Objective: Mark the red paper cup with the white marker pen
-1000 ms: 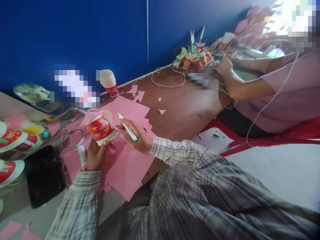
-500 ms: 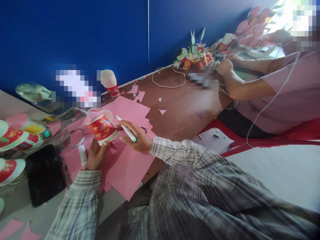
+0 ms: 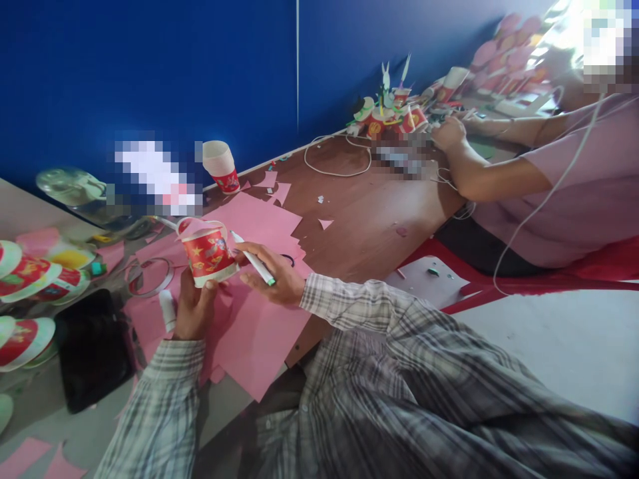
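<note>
My left hand point(image 3: 196, 305) grips a red paper cup point(image 3: 207, 256) with gold patterns by its lower side, a little above the pink sheets. Pink paper point(image 3: 202, 225) shows at the cup's far end. Between the fingers of my right hand point(image 3: 277, 274) is a white marker point(image 3: 253, 258) with a green end, its tip pointing up and left near the cup. Pink paper sheets point(image 3: 264, 332) lie spread beneath both hands. Close to my left wrist is a small white cylindrical object point(image 3: 167, 310).
A black tablet-like object point(image 3: 94, 352) and red cups point(image 3: 30, 273) are at left. A tape roll point(image 3: 150, 276) lies beside the sheets. Stacked cups point(image 3: 220, 166) stand by the blue wall. At right, a co-worker's hands point(image 3: 452, 136) handle small parts near decorated cups point(image 3: 389, 120).
My left hand has turned the cup so that it tilts less and shows more of its side. My right hand, with the marker, has barely moved.
</note>
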A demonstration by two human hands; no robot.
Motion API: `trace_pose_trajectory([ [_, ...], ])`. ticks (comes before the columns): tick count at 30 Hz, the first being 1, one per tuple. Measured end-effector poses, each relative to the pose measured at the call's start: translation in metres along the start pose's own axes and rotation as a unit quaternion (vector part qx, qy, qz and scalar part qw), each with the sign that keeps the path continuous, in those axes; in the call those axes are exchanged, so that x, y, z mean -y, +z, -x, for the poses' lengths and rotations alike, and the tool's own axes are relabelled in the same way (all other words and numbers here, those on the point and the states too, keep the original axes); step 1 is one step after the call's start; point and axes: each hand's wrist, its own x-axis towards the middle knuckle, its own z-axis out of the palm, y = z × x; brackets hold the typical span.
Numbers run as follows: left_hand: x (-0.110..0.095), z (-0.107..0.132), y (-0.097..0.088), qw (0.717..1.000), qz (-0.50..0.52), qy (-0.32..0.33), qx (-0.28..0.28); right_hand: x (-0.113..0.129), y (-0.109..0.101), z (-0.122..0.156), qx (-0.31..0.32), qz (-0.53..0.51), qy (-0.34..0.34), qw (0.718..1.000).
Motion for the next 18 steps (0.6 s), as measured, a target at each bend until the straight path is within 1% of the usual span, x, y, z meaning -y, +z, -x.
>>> trace_pose_trajectory([
  [5, 0.005, 0.0, 0.0, 1.0, -0.006, -0.019, 0.013, -0.001, 0.0, 0.0, 0.005, -0.026, 0.024, 0.999],
  [7, 0.007, 0.0, 0.0, 0.999, -0.007, -0.018, 0.035, -0.001, 0.0, 0.0, 0.009, -0.027, 0.028, 0.999],
  [10, 0.011, -0.001, -0.001, 0.997, -0.012, 0.0, 0.078, -0.002, -0.001, -0.001, 0.013, -0.016, 0.025, 0.999],
  [12, 0.014, -0.001, -0.001, 0.996, -0.01, 0.004, 0.094, -0.002, -0.001, -0.001, 0.011, -0.013, 0.019, 1.0],
  [15, 0.019, 0.0, 0.0, 0.995, 0.001, -0.008, 0.101, -0.001, -0.002, -0.001, -0.002, -0.008, 0.009, 1.0],
  [18, 0.022, 0.0, 0.001, 0.994, -0.009, -0.013, 0.106, 0.001, -0.003, -0.001, -0.014, 0.006, 0.003, 1.0],
])
